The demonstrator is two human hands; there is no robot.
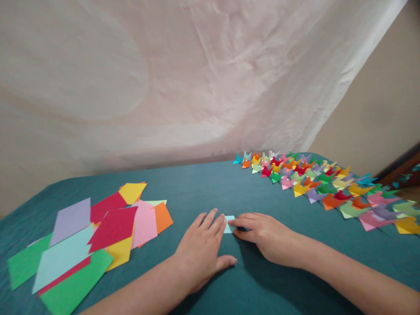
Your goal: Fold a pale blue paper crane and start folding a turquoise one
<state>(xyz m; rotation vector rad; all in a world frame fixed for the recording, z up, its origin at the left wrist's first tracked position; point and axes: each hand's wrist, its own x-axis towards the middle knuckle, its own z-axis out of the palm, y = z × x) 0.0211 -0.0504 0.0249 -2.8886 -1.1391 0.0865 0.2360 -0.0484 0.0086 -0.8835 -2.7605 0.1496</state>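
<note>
A small pale blue piece of paper [229, 224] lies on the dark teal tabletop [197, 188], partly covered by my fingers. My left hand [205, 249] rests flat over its left side, fingers stretched forward and thumb spread to the right. From the right, my right hand [265, 236] reaches in with its thumb and forefinger at the paper's right edge. The fingertips look pinched on that edge, though they partly hide it. Any folds in the paper are too small to make out.
Loose coloured paper sheets [114, 227] overlap in a spread on the left. Rows of small folded paper birds [302, 188] stand along the right side. A pale cloth [164, 87] hangs behind the table.
</note>
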